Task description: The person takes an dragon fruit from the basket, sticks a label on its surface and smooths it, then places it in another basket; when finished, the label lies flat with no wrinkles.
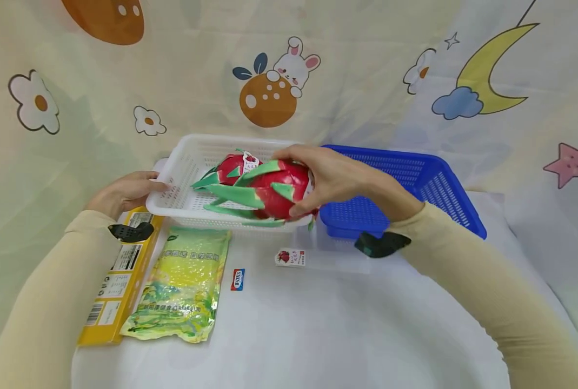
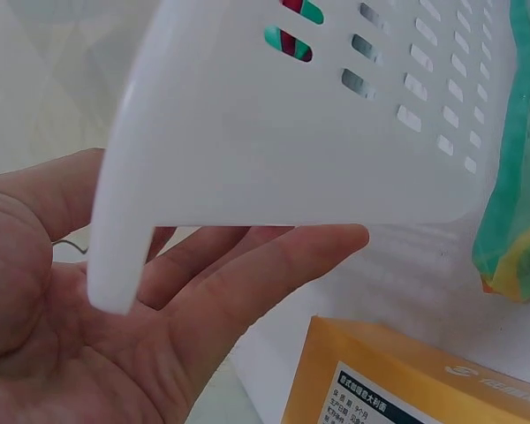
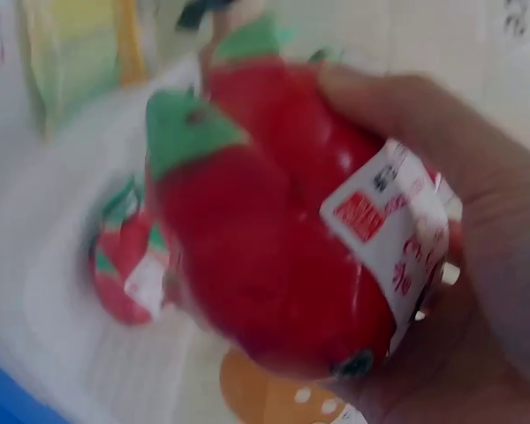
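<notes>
My right hand point(image 1: 325, 175) grips a red dragon fruit point(image 1: 279, 186) with green scales, holding it over the right part of a white plastic basket point(image 1: 172, 204). On its side, in the right wrist view, the held dragon fruit point(image 3: 247, 238) carries a white label point(image 3: 389, 216). A second dragon fruit point(image 1: 230, 165), also labelled, lies inside the basket, partly hidden by the held one. At the basket's left end, my left hand point(image 1: 128, 192) holds the rim. The left wrist view shows that rim between the thumb and fingers point(image 2: 283, 261) of the left hand.
Right of the white basket stands a blue basket point(image 1: 456, 197). Nearer on the white-covered table lie a green-yellow packet point(image 1: 184, 281), a yellow box point(image 1: 118, 292), a small red-blue card point(image 1: 237, 280) and a white label strip point(image 1: 291, 257). A printed cloth point(image 1: 357, 108) hangs behind.
</notes>
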`<control>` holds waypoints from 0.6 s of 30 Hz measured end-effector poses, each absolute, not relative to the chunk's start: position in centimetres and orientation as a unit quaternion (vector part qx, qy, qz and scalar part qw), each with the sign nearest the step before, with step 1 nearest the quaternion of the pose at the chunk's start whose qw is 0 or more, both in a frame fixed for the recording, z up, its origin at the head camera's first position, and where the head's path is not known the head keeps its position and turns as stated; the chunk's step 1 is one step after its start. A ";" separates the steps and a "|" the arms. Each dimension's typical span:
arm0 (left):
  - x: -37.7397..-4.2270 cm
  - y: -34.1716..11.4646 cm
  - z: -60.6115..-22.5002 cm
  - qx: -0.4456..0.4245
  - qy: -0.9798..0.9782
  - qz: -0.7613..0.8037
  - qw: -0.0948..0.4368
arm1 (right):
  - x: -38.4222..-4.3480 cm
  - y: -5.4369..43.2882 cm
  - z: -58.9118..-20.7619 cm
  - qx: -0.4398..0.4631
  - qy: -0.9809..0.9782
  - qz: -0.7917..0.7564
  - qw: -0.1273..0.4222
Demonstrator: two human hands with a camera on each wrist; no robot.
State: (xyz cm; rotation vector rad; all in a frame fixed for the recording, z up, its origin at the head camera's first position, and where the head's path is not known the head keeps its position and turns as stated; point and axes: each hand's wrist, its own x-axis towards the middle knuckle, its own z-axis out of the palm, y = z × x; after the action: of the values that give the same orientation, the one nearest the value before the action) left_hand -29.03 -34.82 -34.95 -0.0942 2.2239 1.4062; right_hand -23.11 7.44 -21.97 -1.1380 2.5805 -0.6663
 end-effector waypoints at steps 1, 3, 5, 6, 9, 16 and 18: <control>-29.0 -34.8 -34.9 -0.035 0.817 0.518 0.251 | -24.3 7.0 -21.8 -0.389 0.885 -0.224 0.125; -29.0 -34.9 -34.9 -0.033 0.816 0.520 0.250 | -26.4 6.0 -22.0 -0.385 0.888 -0.213 0.134; -29.0 -34.9 -35.0 -0.032 0.816 0.520 0.251 | -28.1 5.1 -22.6 -0.380 0.892 -0.201 0.140; -29.0 -35.0 -35.0 -0.032 0.817 0.519 0.250 | -28.8 4.7 -23.0 -0.374 0.895 -0.197 0.145; -29.0 -35.0 -34.9 -0.031 0.816 0.520 0.250 | -30.7 3.6 -24.2 -0.353 0.903 -0.188 0.161; -29.0 -34.7 -34.9 -0.036 0.815 0.523 0.246 | -33.0 2.1 -27.3 -0.304 0.911 -0.161 0.225; -29.0 -34.6 -34.9 -0.041 0.813 0.527 0.245 | -33.3 1.8 -28.3 -0.298 0.909 -0.163 0.240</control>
State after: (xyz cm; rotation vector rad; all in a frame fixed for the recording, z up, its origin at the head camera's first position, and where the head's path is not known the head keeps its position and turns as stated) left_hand -28.96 -34.65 -34.94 -0.1127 2.2175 1.4388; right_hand -33.29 1.77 -28.25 -0.8158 2.4880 -0.4463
